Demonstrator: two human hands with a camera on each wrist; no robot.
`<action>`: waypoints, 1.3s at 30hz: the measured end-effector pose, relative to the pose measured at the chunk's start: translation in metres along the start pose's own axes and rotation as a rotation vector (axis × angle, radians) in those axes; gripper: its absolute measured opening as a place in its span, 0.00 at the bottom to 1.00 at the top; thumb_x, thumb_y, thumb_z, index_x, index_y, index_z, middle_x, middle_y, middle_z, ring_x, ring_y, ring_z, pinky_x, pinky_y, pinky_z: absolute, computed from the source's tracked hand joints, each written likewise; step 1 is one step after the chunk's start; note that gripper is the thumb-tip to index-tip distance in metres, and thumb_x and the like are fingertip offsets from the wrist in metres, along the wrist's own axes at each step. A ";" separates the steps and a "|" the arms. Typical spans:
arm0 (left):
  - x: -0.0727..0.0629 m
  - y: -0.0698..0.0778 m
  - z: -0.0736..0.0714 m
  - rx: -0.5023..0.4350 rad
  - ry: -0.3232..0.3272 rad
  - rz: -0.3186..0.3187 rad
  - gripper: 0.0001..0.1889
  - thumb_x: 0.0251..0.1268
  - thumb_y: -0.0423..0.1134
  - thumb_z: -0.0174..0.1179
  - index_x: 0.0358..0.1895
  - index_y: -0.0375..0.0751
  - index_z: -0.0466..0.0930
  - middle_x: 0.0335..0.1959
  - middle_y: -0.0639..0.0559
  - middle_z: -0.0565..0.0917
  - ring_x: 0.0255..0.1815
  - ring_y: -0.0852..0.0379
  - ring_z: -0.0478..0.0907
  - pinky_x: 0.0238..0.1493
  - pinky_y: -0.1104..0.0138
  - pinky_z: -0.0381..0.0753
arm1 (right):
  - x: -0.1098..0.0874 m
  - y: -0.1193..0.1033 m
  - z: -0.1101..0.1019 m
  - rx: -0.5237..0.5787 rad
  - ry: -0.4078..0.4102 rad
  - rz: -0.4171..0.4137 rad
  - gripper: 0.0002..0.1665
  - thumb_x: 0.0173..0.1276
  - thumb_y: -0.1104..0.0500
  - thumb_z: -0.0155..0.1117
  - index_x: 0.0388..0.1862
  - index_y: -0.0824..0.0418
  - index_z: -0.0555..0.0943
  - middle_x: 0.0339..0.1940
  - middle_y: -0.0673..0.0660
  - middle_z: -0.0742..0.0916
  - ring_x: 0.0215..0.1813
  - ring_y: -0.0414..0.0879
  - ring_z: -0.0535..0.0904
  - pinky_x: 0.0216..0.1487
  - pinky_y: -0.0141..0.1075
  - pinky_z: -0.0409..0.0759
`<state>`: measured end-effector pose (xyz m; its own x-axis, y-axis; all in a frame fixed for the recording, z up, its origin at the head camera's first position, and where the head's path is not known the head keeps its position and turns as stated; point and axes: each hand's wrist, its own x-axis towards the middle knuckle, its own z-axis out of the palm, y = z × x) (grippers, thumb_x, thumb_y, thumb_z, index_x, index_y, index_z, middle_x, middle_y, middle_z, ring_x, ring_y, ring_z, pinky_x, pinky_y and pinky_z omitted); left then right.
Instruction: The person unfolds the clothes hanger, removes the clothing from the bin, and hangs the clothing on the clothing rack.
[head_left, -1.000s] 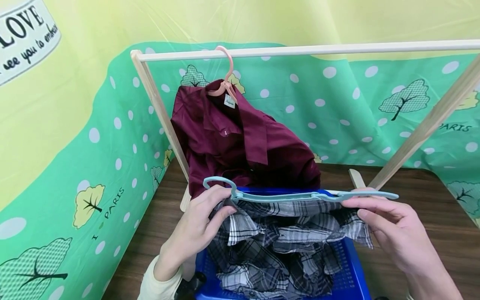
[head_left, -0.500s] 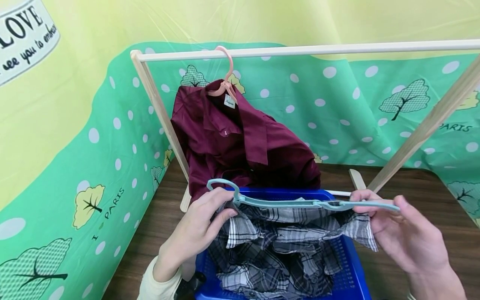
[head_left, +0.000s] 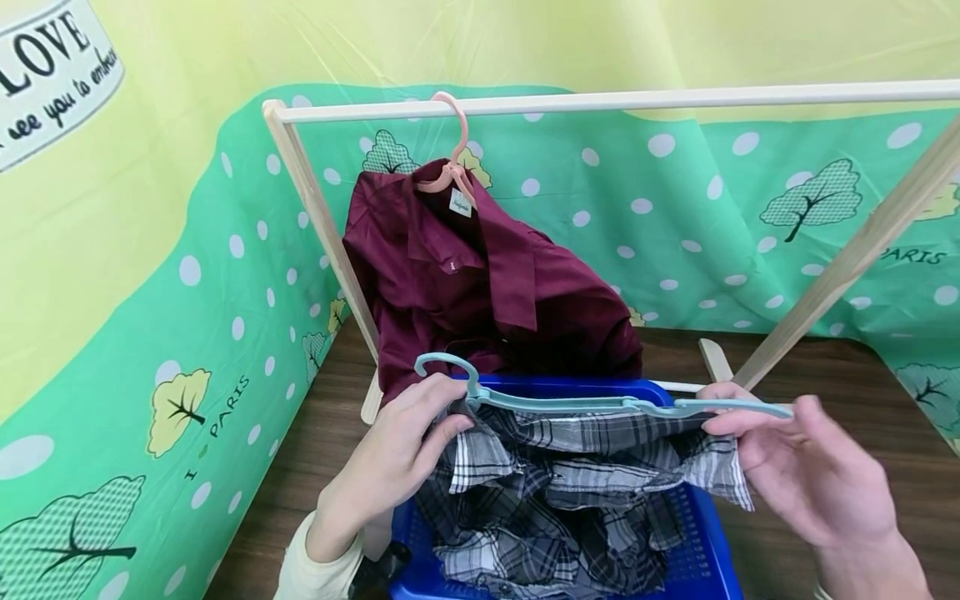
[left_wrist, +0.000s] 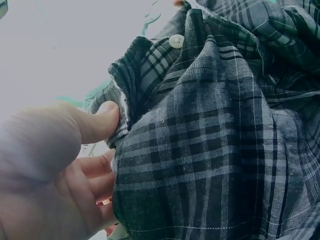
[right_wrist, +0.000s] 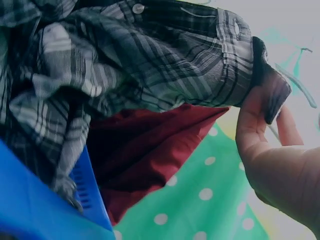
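Observation:
A light-blue clothes hanger (head_left: 558, 404) lies across the top of a grey-and-black plaid shirt (head_left: 600, 479), its hook at the left end. My left hand (head_left: 397, 454) pinches the shirt together with the hanger near the hook; in the left wrist view the thumb (left_wrist: 106, 122) presses on the cloth's edge. At the other end, my right hand (head_left: 825, 483) holds the shirt's edge (right_wrist: 272, 95) between its fingers beside the hanger's arm, thumb raised. The lower part of the shirt rests crumpled in a blue basket (head_left: 708, 533).
Behind the basket, a maroon shirt (head_left: 570, 275) hangs on a pink hanger (head_left: 459, 129) from the rail (head_left: 675, 98) of a wooden rack. The rack's slanted legs stand left and right on a dark wooden table (head_left: 870, 400). A patterned curtain (head_left: 637, 42) surrounds it.
My right thumb has lifted off the cloth, and that hand has shifted slightly rightward. The hanger's right end has dropped a little. My left hand keeps its grip near the hook.

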<state>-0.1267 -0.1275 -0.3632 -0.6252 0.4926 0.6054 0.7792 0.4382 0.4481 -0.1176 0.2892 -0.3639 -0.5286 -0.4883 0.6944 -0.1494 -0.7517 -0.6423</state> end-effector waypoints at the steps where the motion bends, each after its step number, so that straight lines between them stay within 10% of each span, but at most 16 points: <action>1: 0.000 0.000 0.000 0.003 -0.001 0.001 0.17 0.91 0.49 0.52 0.62 0.41 0.83 0.48 0.55 0.85 0.45 0.58 0.79 0.50 0.63 0.82 | -0.001 -0.001 -0.001 0.012 0.007 0.018 0.49 0.89 0.57 0.05 0.71 0.89 0.71 0.72 0.76 0.82 0.87 0.57 0.61 0.83 0.31 0.51; 16: 0.003 0.007 0.006 -0.002 -0.005 -0.046 0.15 0.80 0.27 0.63 0.63 0.40 0.80 0.52 0.52 0.84 0.50 0.58 0.81 0.54 0.60 0.85 | -0.035 -0.016 -0.025 -0.007 0.223 0.177 0.31 0.93 0.68 0.28 0.68 0.82 0.80 0.74 0.65 0.81 0.78 0.51 0.72 0.75 0.36 0.75; 24: 0.003 0.007 0.006 -0.020 -0.003 -0.062 0.19 0.82 0.25 0.60 0.69 0.42 0.78 0.63 0.50 0.85 0.56 0.58 0.82 0.59 0.60 0.85 | -0.043 -0.016 -0.028 -0.195 0.385 0.194 0.32 0.89 0.77 0.34 0.45 0.74 0.90 0.64 0.64 0.85 0.68 0.52 0.78 0.62 0.35 0.84; 39: 0.003 0.005 0.002 -0.073 0.003 -0.065 0.18 0.81 0.23 0.59 0.66 0.40 0.78 0.69 0.48 0.85 0.67 0.54 0.83 0.65 0.63 0.81 | -0.035 -0.012 -0.019 -0.498 0.469 0.131 0.23 0.74 0.91 0.46 0.50 0.83 0.88 0.53 0.62 0.88 0.58 0.51 0.79 0.50 0.32 0.80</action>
<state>-0.1249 -0.1219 -0.3602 -0.6743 0.4629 0.5753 0.7384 0.4129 0.5332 -0.1131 0.3232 -0.3864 -0.8568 -0.2340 0.4595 -0.3659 -0.3518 -0.8616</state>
